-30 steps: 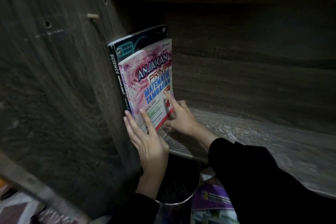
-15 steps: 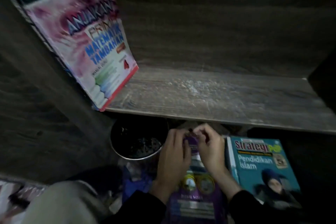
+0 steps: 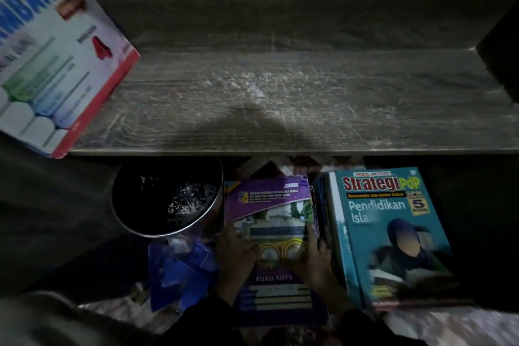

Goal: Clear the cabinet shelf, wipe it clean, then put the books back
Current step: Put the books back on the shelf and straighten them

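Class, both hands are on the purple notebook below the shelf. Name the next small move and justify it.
Probably lift the purple notebook onto the shelf beside the leaning maths book: the left hand and right hand grip its edges, and open shelf board shows right of that book.

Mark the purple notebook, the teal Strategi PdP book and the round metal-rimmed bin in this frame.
purple notebook [image 3: 269, 202]: head view, upper front cover.
teal Strategi PdP book [image 3: 393, 239]: head view, middle of front cover.
round metal-rimmed bin [image 3: 134, 205]: head view, dark inner wall.
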